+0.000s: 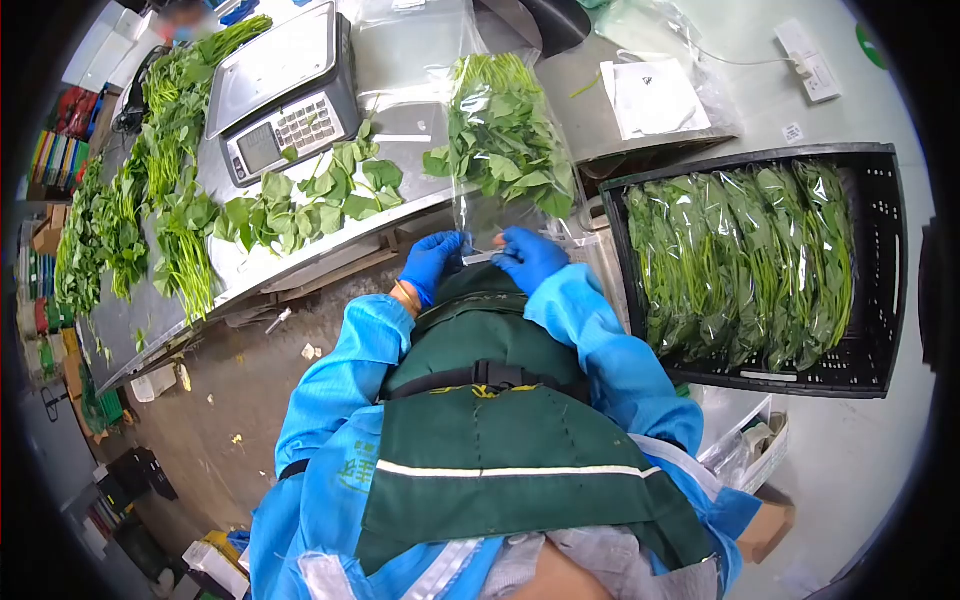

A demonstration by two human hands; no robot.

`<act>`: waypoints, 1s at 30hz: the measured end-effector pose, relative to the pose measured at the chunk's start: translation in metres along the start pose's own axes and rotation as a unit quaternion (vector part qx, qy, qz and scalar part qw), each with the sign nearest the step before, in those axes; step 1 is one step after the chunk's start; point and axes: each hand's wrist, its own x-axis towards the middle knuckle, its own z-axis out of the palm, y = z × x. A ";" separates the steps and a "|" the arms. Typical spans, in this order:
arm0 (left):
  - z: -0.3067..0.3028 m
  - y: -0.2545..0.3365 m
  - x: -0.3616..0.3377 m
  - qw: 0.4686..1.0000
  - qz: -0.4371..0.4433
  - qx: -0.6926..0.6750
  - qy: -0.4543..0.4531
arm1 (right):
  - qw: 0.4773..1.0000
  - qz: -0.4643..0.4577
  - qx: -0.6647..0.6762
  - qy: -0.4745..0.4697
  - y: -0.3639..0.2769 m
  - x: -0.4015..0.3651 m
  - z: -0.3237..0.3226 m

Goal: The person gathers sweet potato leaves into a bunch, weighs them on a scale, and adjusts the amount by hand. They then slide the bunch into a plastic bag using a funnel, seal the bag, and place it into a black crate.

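Note:
A clear plastic bag [485, 215] of leafy green vegetables [505, 135] lies at the table edge in front of me, stems pointing away and leaves towards me. My left hand [432, 265], in a blue glove, pinches the near left corner of the bag. At its near right corner my right hand [530, 258], also gloved in blue, has its fingers closed on the plastic. The near end of the bag stretches between both hands. A few leaves stick out past the bag's left side.
A digital scale [290, 120] stands left of the bag, with loose leaves [300, 205] before it and heaped greens [165, 170] further left. On the right, a black crate [880, 270] holds several bagged bunches [740, 265]. White paper [655, 98] lies behind.

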 end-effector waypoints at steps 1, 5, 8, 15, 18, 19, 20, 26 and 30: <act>-0.001 -0.001 -0.001 1.000 0.011 0.000 -0.007 | 1.000 -0.001 0.000 -0.002 -0.012 0.003 0.001; 0.000 -0.004 0.000 0.996 0.082 0.038 -0.025 | 0.993 -0.041 -0.102 -0.043 -0.032 0.019 0.011; 0.012 0.007 -0.014 0.986 0.139 0.086 0.005 | 0.981 -0.075 -0.151 -0.095 -0.029 0.031 0.017; 0.002 0.004 -0.008 0.984 0.132 0.060 0.104 | 0.960 -0.171 -0.140 -0.174 -0.029 0.002 -0.013; -0.014 0.012 -0.012 0.988 0.131 0.004 0.082 | 0.984 -0.082 -0.128 -0.092 0.005 -0.037 -0.039; -0.017 0.009 -0.013 0.988 0.131 0.003 0.083 | 0.984 -0.101 -0.143 -0.035 0.035 -0.047 -0.040; -0.019 0.006 -0.016 0.990 0.119 0.007 0.080 | 0.980 -0.040 -0.182 -0.074 0.044 -0.063 -0.050; -0.042 -0.001 -0.019 0.985 0.097 0.095 0.104 | 0.874 0.138 -0.367 -0.286 0.066 -0.158 -0.038; -0.026 0.014 -0.022 0.798 0.370 0.432 0.199 | 0.876 0.178 -0.329 -0.304 0.098 -0.092 -0.052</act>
